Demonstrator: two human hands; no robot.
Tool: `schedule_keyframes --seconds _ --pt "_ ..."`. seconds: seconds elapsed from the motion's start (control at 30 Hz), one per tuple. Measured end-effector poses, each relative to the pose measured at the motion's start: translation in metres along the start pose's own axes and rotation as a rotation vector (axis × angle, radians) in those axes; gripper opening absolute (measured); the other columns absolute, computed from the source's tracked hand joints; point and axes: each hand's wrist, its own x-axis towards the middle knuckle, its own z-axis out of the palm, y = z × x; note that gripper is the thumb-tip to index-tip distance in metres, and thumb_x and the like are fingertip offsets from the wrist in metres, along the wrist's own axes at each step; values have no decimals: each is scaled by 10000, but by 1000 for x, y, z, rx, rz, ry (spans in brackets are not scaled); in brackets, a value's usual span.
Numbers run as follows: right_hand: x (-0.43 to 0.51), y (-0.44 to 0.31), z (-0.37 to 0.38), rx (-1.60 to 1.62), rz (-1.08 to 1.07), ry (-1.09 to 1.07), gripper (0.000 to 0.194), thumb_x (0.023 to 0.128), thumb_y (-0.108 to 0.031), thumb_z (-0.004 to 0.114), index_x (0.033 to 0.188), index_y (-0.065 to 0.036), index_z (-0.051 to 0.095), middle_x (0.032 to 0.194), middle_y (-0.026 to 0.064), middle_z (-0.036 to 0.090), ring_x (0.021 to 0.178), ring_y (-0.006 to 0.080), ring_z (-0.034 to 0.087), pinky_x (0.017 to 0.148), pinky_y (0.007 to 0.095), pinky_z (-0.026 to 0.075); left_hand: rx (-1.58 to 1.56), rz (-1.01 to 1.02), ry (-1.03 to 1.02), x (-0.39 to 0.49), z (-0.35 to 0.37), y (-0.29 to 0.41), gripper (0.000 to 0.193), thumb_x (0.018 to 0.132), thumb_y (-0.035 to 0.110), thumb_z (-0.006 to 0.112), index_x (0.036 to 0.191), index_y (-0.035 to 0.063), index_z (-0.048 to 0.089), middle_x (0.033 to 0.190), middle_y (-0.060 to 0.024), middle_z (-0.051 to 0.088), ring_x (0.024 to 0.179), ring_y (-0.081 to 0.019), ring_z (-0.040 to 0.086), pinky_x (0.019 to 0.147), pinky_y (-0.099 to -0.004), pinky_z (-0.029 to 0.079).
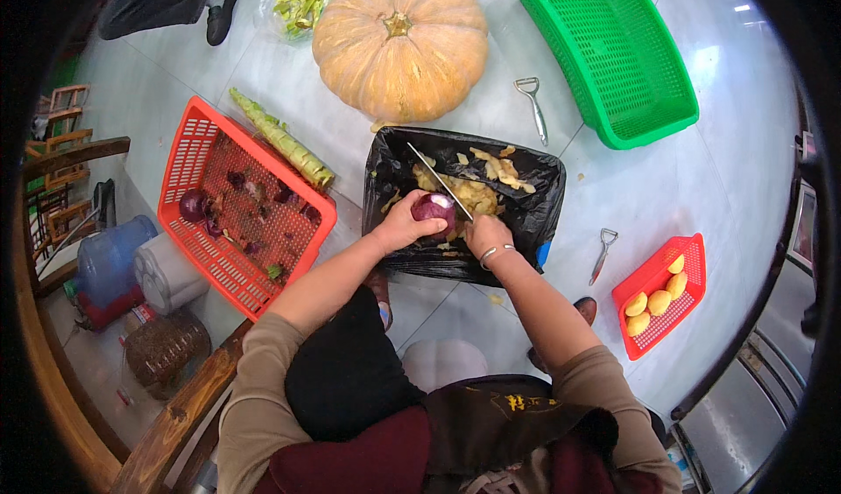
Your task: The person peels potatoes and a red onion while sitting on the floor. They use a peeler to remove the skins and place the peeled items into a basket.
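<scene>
My left hand (406,223) grips a purple onion (433,214) whose upper end shows a pale cut face. In my right hand (488,236) is a knife (439,180), its thin blade slanting up and left, close beside the onion. Both hands are over a bin lined with a black plastic bag (525,231). Yellowish peelings (476,195) lie inside the bag. To the left, a red plastic basket (197,126) holds another purple onion (194,205) and scattered onion skins. The knife's handle is hidden in my right fist.
A large pumpkin (401,47) sits beyond the bin, near a green basket (611,54). A celtuce stem (282,138) lies behind the red basket. Two peelers (533,110) rest on the floor tiles. At right, a small red basket (690,297) holds several peeled potatoes (659,302). Another person's leg (154,8) is upper left.
</scene>
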Motion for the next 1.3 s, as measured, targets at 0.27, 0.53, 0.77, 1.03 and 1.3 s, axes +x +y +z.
schedule_keyframes --seconds 0.27,0.53,0.77,1.03,1.3 --pt "3 6 0 15 7 -13 232 855 -263 550 940 -63 633 849 203 653 820 383 629 721 467 510 -193 180 -102 -21 -4 31 848 664 115 809 1361 88 327 1225 -81 460 1080 -175 515 957 -318 426" --pt "-32 -1 -39 -16 30 65 238 861 -216 523 1040 -76 590 816 208 649 794 388 626 704 488 499 213 203 68 1 5 -4 720 655 144 779 1265 113 398 1206 -113 464 1101 -235 516 930 -332 430" --pt "-46 12 -49 6 28 38 190 882 -224 501 973 -72 569 799 219 643 780 400 622 694 493 495 998 129 202 -19 23 13 783 617 226 794 1273 94 386 1274 -220 378 1210 -400 387 982 -431 396" --pt "-51 9 -41 22 -19 38 220 880 -247 519 982 -62 580 755 216 635 739 404 618 665 498 495 1070 -290 97 -4 26 27 917 615 519 774 1267 37 346 1125 -243 518 1039 -344 572 857 -411 489" --pt "-58 13 -50 52 -53 96 192 881 -234 519 952 -62 567 743 211 634 726 402 618 649 493 493 783 250 173 4 26 8 868 618 289 789 1296 -5 332 1195 -241 492 1093 -388 515 929 -406 431"
